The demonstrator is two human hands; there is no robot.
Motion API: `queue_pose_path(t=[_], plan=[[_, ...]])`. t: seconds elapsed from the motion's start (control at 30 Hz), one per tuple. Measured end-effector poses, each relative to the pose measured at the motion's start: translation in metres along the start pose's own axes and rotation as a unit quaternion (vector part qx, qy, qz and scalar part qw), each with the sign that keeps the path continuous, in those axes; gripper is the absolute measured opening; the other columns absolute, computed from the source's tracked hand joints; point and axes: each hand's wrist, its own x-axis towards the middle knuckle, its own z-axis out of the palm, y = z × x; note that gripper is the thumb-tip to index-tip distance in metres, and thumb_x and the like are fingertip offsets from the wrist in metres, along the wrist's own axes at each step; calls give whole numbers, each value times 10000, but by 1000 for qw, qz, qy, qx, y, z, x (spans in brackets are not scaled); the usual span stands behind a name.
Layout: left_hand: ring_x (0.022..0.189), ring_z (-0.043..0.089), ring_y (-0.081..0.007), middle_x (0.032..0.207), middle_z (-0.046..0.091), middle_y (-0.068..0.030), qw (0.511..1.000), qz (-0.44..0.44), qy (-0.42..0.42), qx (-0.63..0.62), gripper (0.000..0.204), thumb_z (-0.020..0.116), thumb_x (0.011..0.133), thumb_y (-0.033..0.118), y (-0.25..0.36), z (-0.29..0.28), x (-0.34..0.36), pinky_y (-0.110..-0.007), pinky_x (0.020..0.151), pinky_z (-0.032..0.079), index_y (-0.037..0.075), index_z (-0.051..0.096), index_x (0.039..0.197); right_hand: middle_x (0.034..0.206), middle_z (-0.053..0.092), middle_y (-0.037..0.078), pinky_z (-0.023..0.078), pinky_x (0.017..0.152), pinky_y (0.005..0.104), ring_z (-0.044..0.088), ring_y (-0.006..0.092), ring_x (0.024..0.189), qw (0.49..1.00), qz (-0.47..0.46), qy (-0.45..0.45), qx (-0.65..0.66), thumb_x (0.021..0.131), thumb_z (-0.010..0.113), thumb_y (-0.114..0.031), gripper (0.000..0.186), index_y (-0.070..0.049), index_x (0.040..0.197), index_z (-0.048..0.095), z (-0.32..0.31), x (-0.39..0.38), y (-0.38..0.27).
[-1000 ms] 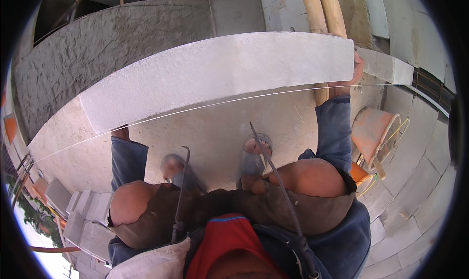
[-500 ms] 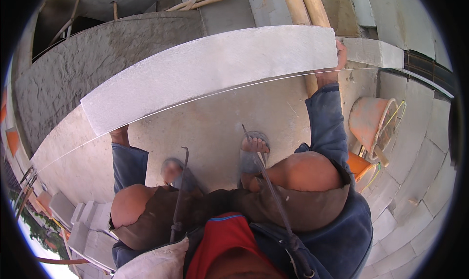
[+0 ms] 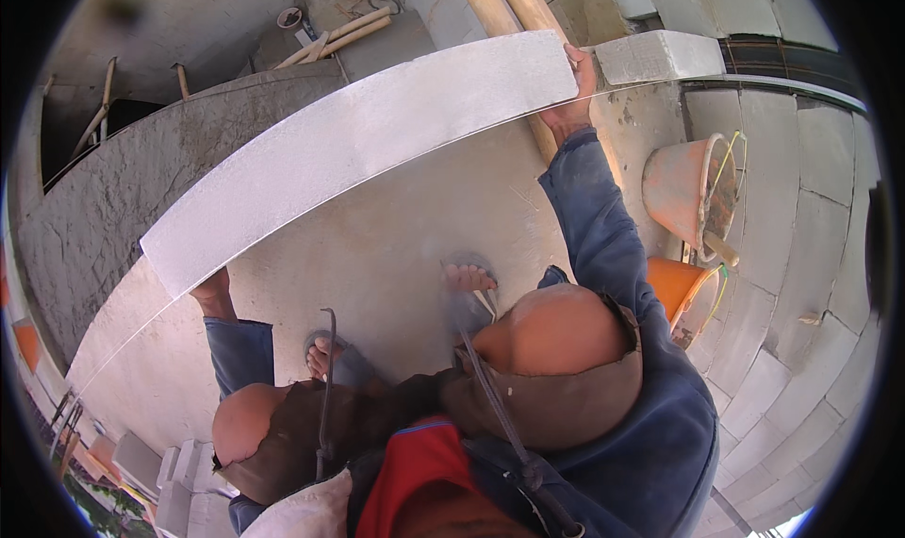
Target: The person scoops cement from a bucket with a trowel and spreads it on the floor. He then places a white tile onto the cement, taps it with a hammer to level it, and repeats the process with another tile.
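A long pale grey building block [image 3: 368, 132] spans the view in front of me, lying along a taut white string [image 3: 353, 194]. My right hand [image 3: 575, 90] is closed around its right end, with fingers at the end face. Beneath the left end, my left hand [image 3: 213, 291] supports the block, its fingers mostly hidden by it. A shorter pale block [image 3: 658, 57] lies just beyond my right hand, with a narrow gap between the two blocks.
Two bamboo poles [image 3: 514, 8] stand behind the block. A mortar-stained bucket [image 3: 681, 191] and an orange bucket [image 3: 674, 285] stand at right beside a block wall [image 3: 768, 161]. Rough grey mortar [image 3: 104, 213] covers a surface at far left. More blocks [image 3: 184, 472] are stacked at lower left.
The view has turned, shifting the scene leftward and up. The long block's right end now sits slightly farther from the short block, and more of my right hand shows. Both hands keep hold.
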Motion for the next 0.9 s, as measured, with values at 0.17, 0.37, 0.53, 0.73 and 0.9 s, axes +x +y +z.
queue_pose_path(t=[0.17,0.37,0.53,0.73,0.9], plan=[[1457,586,-344,1569,629,-100,999,-19,-8,-48,665,548,1098,565,12,6,-31,-546,1230,454,120,551,1591,1273,769,141,543,1080,452,724,315,1178,1000,-4,15,6,1022,568,-457,566,0,1317,724,-2,-29,8],[1473,573,-342,1588,609,-112,999,-19,38,14,669,581,1088,543,18,-7,-86,-551,1232,459,118,533,1603,1249,778,119,551,1046,433,729,280,1155,1000,20,7,-9,1033,555,-456,562,-1,1312,732,-13,-75,19],[1485,554,-343,1594,599,-117,998,-27,54,13,695,604,1068,543,16,2,-115,-547,1241,440,115,525,1610,1248,777,151,563,1034,430,738,306,1145,999,12,-3,-33,1028,532,-476,615,21,1337,722,-28,-95,20],[1500,531,-345,1600,587,-124,998,-28,59,24,727,632,1045,543,24,12,-129,-543,1252,417,111,515,1618,1270,767,169,565,1040,438,731,316,1166,999,19,-32,-36,1013,527,-499,652,29,1347,714,-16,-87,17],[1513,512,-347,1605,576,-130,997,-46,57,38,756,656,1025,543,27,23,-128,-540,1262,397,107,507,1625,1295,759,183,556,1069,445,726,319,1184,998,26,-37,-40,1027,487,-480,665,48,1375,692,-27,-85,19]])
